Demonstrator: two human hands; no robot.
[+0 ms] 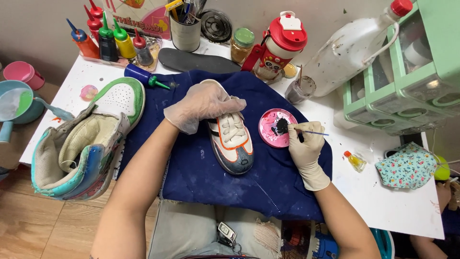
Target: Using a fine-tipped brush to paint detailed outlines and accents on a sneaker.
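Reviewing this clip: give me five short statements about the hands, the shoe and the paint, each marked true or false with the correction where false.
1. The left hand rests on the small sneaker with orange trim. True.
2. The right hand holds a pair of scissors. False: it holds a thin brush.
3. The brush tip is at a pink lid with a blob of black paint on it. True.
4. Both hands are bare. False: each wears a thin glove.
5. The small sneaker lies on a red towel. False: it lies on a dark blue cloth.
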